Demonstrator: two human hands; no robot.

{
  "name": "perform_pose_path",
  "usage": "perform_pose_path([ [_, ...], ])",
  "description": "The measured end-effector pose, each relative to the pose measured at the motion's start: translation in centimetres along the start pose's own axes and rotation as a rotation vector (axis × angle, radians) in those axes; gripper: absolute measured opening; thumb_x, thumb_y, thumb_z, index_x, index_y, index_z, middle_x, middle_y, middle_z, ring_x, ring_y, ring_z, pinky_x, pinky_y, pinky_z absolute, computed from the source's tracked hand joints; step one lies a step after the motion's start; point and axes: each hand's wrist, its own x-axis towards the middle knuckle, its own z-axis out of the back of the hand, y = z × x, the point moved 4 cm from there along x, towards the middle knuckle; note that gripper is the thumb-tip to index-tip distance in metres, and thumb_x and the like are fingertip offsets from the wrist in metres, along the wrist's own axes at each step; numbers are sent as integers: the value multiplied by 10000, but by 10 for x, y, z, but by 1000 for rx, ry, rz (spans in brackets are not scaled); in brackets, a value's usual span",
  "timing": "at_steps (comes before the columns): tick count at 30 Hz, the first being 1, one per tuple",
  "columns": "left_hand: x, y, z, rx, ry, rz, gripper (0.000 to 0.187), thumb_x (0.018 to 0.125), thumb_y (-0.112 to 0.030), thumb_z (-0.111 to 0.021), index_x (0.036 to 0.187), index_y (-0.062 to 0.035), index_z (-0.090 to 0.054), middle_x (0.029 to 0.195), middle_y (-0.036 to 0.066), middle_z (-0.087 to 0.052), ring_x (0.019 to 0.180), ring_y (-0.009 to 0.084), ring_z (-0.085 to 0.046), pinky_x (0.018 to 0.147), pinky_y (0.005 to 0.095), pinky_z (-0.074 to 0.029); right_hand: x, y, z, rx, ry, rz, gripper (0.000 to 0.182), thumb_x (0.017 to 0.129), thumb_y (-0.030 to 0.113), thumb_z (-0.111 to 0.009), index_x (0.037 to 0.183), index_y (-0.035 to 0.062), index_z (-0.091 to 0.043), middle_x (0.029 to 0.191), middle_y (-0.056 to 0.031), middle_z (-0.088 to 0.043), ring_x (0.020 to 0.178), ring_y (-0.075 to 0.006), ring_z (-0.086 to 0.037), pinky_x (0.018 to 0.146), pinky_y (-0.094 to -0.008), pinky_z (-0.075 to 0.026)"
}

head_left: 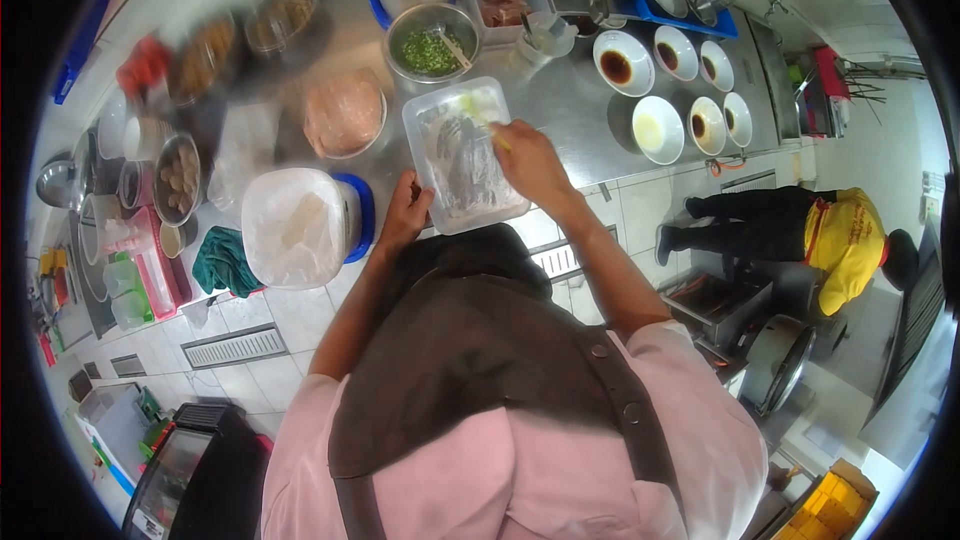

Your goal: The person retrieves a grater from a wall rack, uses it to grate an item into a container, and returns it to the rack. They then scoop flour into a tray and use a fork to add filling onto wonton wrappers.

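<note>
A translucent rectangular plastic tub (465,165), smeared inside with white paste, tilts toward me at the counter's front edge. My left hand (405,208) is closed on its lower left side. Over the tub's right side, my right hand (535,168) is wrapped round a utensil with a yellow-green handle (501,142); its pale green head blurs against the tub's inside, and I cannot tell what kind it is. Just behind the tub sits a steel bowl of chopped green onion (428,53) with a light-coloured spoon in it. A plate of pink minced meat (345,115) lies to the left.
Several white bowls (658,130), some with dark sauce, stand on the right of the steel counter (585,155). A white lined tub (300,270) and a green cloth (228,262) are at the left front edge. A person in a yellow shirt (850,240) stands off to the right.
</note>
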Motion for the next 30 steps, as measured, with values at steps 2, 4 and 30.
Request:
perform_pose_path([
  [2, -1, -7, -2, 16, -17, 26, 109, 949, -117, -541, 967, -63, -449, 750, 6, -507, 611, 73, -489, 526, 232, -407, -1, -1, -7, -31, 119, 48, 223, 870, 105, -574, 1057, 10, -647, 890, -216, -618, 851, -408, -598, 765, -464, -485],
  [4, -4, -8, -1, 41, -70, 53, 142, 943, -120, -560, 921, -76, -426, 724, 2, -489, 590, 76, -480, 507, 232, -399, -11, 6, -8, 102, 195, 108, 212, 861, 103, -586, 1034, 12, -669, 908, -222, -644, 876, -411, -611, 772, -455, -496],
  [30, -129, -159, 192, 589, -696, 62, 288, 872, -232, -669, 792, 19, -553, 645, 110, -546, 594, 174, -494, 578, 325, -425, 43, 170, -64, 530, 377, -125, 183, 892, 130, -596, 994, 10, -690, 719, -105, -664, 597, -139, -634, 551, -292, -489],
])
